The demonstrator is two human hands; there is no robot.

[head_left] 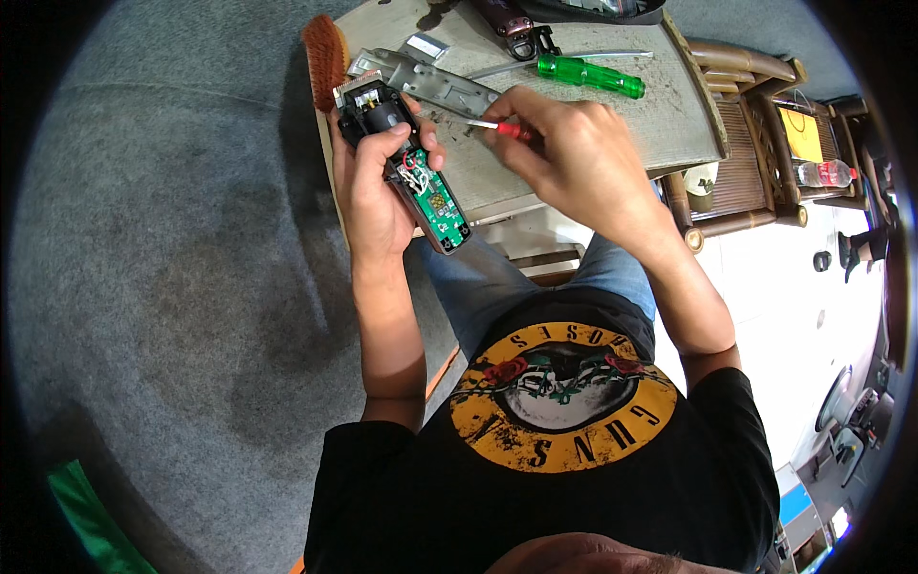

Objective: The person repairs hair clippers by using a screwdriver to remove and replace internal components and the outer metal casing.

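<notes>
An opened hair clipper (428,196), its green circuit board and wires exposed, is held in my left hand (375,196), thumb across its dark motor section. A red-handled screwdriver (512,131) is in my right hand (574,158), just right of the clipper, with its metal shaft pointing left. Behind my hands, a grey housing piece (442,86) lies on the wooden table (684,134). A green-handled screwdriver (598,78) rests farther back, beside a long grey rod or cord.
A bristle brush (325,62) sits at the table's left edge; a dark device (507,29) lies at the back. To the right are bamboo chairs (734,153), a yellow bag (800,132) and a bottle (822,174). Another person's foot (851,249) shows at the far right.
</notes>
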